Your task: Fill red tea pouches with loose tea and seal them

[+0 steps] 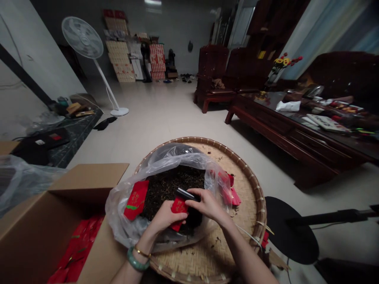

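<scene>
A clear plastic bag point(166, 163) full of dark loose tea leaves point(168, 183) lies on a round woven bamboo tray point(248, 185). Over the leaves, my left hand point(164, 217) pinches a small red packet point(178, 207). My right hand point(207, 203) grips a dark scoop point(186, 194) right beside that packet's mouth. Another red packet point(136, 199) leans inside the bag at the left. More red packets point(231, 191) lie on the tray at the right of the bag.
An open cardboard box point(44, 225) at the lower left holds several red packets point(79, 244). A dark round stool point(291, 230) stands to the right. A long wooden table point(296, 134) and chairs fill the right side; a standing fan point(84, 39) is at the far left.
</scene>
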